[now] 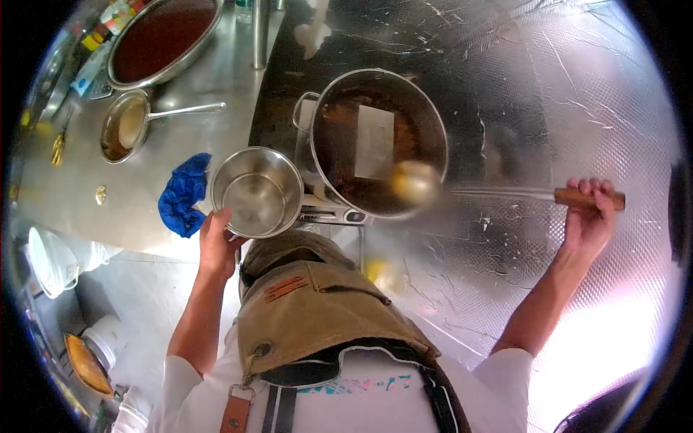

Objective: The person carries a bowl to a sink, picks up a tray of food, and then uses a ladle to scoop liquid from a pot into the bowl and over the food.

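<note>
My left hand [218, 243] grips the near-left rim of a round stainless steel container [249, 191], tilted so that I see its bare inside. My right hand [588, 216] is wrapped round the wooden handle of a long metal ladle [505, 193]. The ladle's bowl is blurred and hangs over the near right side of a large steel pot [315, 144]. Dark brown contents show inside that pot, with a pale rectangular patch that may be a reflection. The pot stands on a cooker [352, 216], right beside the steel container.
On the steel counter [209, 137] at left lie a crumpled blue cloth [182, 198], a small bowl [108, 141] with a spoon [180, 110], and a large basin [148, 81] of dark red contents. White buckets [52, 263] stand lower left. Foil-like sheeting [577, 94] covers the right side.
</note>
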Action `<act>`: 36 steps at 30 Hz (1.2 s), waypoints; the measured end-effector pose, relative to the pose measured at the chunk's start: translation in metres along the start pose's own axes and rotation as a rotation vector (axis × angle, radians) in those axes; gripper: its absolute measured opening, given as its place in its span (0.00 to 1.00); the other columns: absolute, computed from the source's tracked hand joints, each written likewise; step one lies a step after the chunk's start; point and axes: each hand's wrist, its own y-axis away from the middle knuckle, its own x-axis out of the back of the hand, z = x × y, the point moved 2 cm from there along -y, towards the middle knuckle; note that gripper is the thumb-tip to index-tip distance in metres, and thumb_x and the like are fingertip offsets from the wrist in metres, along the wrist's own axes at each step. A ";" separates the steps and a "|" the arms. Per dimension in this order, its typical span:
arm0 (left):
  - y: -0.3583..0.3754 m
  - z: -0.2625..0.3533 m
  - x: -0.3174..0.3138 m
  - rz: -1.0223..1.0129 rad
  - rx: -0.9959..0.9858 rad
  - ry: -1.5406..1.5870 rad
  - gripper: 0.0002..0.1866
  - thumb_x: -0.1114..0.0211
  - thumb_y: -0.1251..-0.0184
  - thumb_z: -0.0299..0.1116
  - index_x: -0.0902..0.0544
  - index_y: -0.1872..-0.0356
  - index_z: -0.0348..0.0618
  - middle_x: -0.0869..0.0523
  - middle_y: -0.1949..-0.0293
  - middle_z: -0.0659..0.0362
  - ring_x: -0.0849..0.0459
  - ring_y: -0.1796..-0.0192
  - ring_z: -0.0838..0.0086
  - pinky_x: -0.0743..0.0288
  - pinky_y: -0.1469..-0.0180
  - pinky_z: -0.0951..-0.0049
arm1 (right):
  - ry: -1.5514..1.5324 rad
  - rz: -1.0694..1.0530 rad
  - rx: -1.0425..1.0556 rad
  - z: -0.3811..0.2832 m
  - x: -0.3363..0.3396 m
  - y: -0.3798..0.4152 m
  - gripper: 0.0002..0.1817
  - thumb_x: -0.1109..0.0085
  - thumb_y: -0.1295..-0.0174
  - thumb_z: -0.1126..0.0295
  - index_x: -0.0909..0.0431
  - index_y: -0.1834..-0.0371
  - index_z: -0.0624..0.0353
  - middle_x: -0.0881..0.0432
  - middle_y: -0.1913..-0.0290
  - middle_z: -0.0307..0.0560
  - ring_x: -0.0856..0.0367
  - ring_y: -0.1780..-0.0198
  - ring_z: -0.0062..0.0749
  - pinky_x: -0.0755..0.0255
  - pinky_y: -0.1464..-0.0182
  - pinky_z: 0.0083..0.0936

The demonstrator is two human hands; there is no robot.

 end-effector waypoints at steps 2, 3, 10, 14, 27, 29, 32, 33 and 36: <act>0.005 0.008 -0.004 0.007 -0.014 -0.011 0.27 0.42 0.41 0.46 0.29 0.47 0.37 0.22 0.53 0.52 0.21 0.53 0.65 0.25 0.52 0.65 | -0.129 0.164 0.105 0.003 0.003 0.016 0.05 0.46 0.47 0.74 0.31 0.69 0.57 0.33 0.72 0.40 0.34 0.67 0.31 0.38 0.53 0.37; 0.007 0.011 -0.006 0.009 -0.019 -0.021 0.27 0.42 0.41 0.46 0.29 0.46 0.37 0.22 0.53 0.52 0.21 0.53 0.65 0.25 0.52 0.65 | -0.177 0.141 0.108 0.007 0.003 0.020 0.04 0.46 0.46 0.73 0.32 0.70 0.57 0.34 0.72 0.40 0.35 0.68 0.31 0.38 0.54 0.36; 0.001 0.008 -0.005 0.028 -0.003 -0.160 0.28 0.42 0.41 0.47 0.30 0.45 0.36 0.22 0.52 0.52 0.21 0.52 0.64 0.24 0.52 0.63 | -0.359 0.159 0.208 0.061 -0.003 0.042 0.05 0.48 0.44 0.68 0.32 0.74 0.55 0.38 0.77 0.39 0.39 0.73 0.29 0.42 0.63 0.33; 0.005 0.008 -0.010 0.037 -0.001 -0.143 0.28 0.43 0.40 0.46 0.30 0.45 0.37 0.22 0.50 0.52 0.21 0.50 0.64 0.24 0.50 0.61 | -0.341 0.157 0.244 0.095 -0.021 0.050 0.04 0.49 0.45 0.69 0.30 0.75 0.54 0.38 0.78 0.38 0.40 0.74 0.29 0.43 0.63 0.33; 0.015 -0.008 -0.017 0.047 0.020 -0.154 0.28 0.42 0.40 0.47 0.30 0.44 0.38 0.21 0.51 0.53 0.20 0.51 0.66 0.22 0.53 0.64 | -0.401 0.170 0.226 0.144 -0.042 0.059 0.07 0.52 0.40 0.67 0.30 0.75 0.54 0.35 0.78 0.40 0.38 0.74 0.31 0.41 0.65 0.35; 0.016 -0.008 -0.020 0.057 0.020 -0.136 0.28 0.42 0.40 0.47 0.30 0.44 0.38 0.21 0.51 0.53 0.20 0.52 0.67 0.22 0.54 0.65 | -0.364 0.172 0.240 0.145 -0.047 0.062 0.07 0.53 0.40 0.67 0.30 0.75 0.54 0.35 0.78 0.41 0.37 0.75 0.31 0.40 0.66 0.36; 0.013 -0.010 -0.017 0.061 0.043 -0.144 0.27 0.42 0.40 0.46 0.29 0.45 0.37 0.21 0.52 0.54 0.20 0.53 0.67 0.22 0.55 0.66 | -0.316 0.129 0.290 0.148 -0.054 0.064 0.07 0.53 0.38 0.68 0.31 0.74 0.54 0.35 0.79 0.41 0.37 0.76 0.31 0.38 0.68 0.37; 0.012 -0.011 -0.017 0.061 0.038 -0.137 0.27 0.42 0.40 0.46 0.29 0.46 0.37 0.20 0.53 0.54 0.20 0.53 0.67 0.22 0.56 0.66 | -0.330 0.129 0.292 0.149 -0.057 0.065 0.07 0.52 0.38 0.69 0.31 0.74 0.55 0.34 0.79 0.41 0.37 0.77 0.31 0.37 0.68 0.37; 0.010 -0.014 -0.018 0.058 0.028 -0.119 0.26 0.42 0.40 0.45 0.29 0.47 0.37 0.20 0.55 0.54 0.19 0.55 0.67 0.21 0.58 0.67 | -0.333 0.132 0.314 0.151 -0.069 0.069 0.05 0.51 0.39 0.71 0.30 0.72 0.55 0.33 0.78 0.42 0.35 0.77 0.31 0.35 0.70 0.36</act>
